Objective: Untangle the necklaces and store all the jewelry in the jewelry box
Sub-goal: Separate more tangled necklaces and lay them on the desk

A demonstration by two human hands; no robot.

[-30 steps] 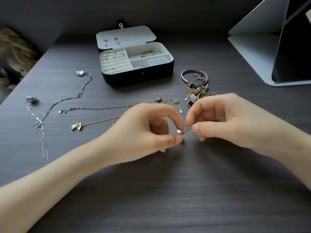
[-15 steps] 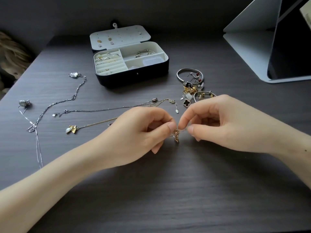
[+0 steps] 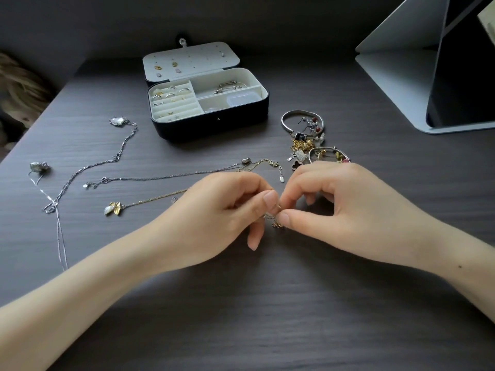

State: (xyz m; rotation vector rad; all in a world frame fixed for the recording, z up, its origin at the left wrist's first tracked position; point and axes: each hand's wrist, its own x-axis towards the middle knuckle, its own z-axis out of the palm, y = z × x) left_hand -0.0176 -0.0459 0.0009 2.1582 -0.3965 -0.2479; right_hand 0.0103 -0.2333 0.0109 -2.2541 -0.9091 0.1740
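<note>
My left hand [image 3: 227, 210] and my right hand [image 3: 345, 207] meet at the table's middle, fingertips pinching a small tangled gold chain knot [image 3: 276, 222] between them. A gold necklace with a leaf pendant [image 3: 113, 208] runs from the left under my left hand. A silver chain [image 3: 171, 175] lies above it, and a longer silver necklace [image 3: 88, 167] curves at far left. The open jewelry box [image 3: 211, 124] stands behind, with rings and bangles in its compartments. A pile of bracelets and charms [image 3: 308, 140] lies right of the box.
A grey folded tablet stand [image 3: 401, 76] with a dark screen rises at the back right. Something furry [image 3: 18, 89] sits off the table's left edge. The dark wooden table [image 3: 267, 317] stretches bare toward me.
The gold knot hangs lower between my fingertips, and my right thumb has come over it. The view has shifted slightly.
</note>
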